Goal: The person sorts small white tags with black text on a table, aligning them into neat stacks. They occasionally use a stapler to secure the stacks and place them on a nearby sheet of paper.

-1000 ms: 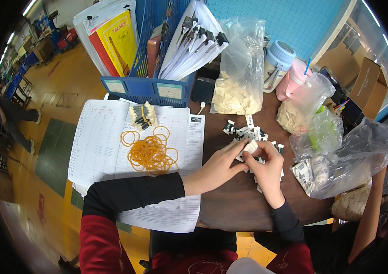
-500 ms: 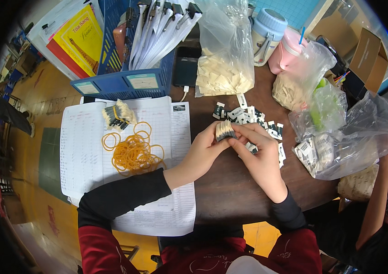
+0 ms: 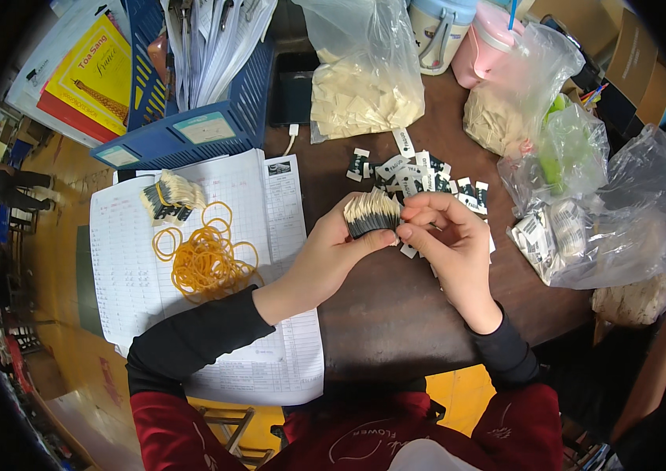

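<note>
A fanned stack of small cream-and-black cloth labels [image 3: 371, 215] stands in my left hand [image 3: 321, 255], with the thumb pressed along its front. At the right end of the stack, the thumb and forefinger of my right hand [image 3: 460, 251] pinch at the last labels; the other fingers are bent behind. Just beyond my hands lies a heap of loose black and white labels [image 3: 415, 174] on the dark table [image 3: 380, 322]. To the left, a banded bundle of labels [image 3: 172, 198] and a tangle of orange rubber bands [image 3: 209, 268] rest on an open ledger [image 3: 123, 259].
Behind are a blue file tray [image 3: 184, 129], a phone [image 3: 292, 86], a clear bag of cream labels [image 3: 368, 98], a blue-lidded jug [image 3: 436, 35] and a pink container [image 3: 486, 47]. Plastic bags [image 3: 623, 228] crowd the right side. Another person's arm [image 3: 655, 369] shows at the far right.
The stack has spread into a wider fan and turned more toward me. My right hand has shifted slightly right, to the stack's end. The whole view has shifted a little.
</note>
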The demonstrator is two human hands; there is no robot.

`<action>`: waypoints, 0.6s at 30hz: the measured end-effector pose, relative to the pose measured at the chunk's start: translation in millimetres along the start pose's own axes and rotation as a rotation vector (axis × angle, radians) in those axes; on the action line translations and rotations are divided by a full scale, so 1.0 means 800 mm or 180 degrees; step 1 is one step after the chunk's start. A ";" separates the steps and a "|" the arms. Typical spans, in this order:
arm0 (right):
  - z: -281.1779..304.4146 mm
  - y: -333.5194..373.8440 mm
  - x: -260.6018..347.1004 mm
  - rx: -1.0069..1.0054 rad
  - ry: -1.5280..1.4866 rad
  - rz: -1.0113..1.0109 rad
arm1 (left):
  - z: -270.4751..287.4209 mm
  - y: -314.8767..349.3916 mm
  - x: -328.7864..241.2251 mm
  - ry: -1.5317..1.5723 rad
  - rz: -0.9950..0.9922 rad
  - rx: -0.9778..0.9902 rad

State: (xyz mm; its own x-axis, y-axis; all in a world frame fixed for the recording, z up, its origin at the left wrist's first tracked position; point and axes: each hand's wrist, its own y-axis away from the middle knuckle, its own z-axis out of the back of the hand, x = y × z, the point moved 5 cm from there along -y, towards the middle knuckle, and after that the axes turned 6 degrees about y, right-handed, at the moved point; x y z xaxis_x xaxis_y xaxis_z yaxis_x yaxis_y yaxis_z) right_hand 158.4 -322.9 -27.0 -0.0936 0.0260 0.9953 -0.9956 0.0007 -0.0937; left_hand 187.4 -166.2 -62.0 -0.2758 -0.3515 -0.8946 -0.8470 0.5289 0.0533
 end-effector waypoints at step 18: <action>-0.004 0.004 0.003 0.0020 -0.0598 0.0051 | -0.007 0.001 -0.005 0.0553 -0.0061 0.0166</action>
State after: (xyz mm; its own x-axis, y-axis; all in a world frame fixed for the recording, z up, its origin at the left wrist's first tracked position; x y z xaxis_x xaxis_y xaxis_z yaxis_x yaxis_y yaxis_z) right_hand 154.8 -319.7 -24.9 -0.1077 -0.1612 0.9810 -0.9939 -0.0044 -0.1098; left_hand 184.9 -168.6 -56.1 -0.3380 -0.4878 -0.8048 -0.8294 0.5585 0.0098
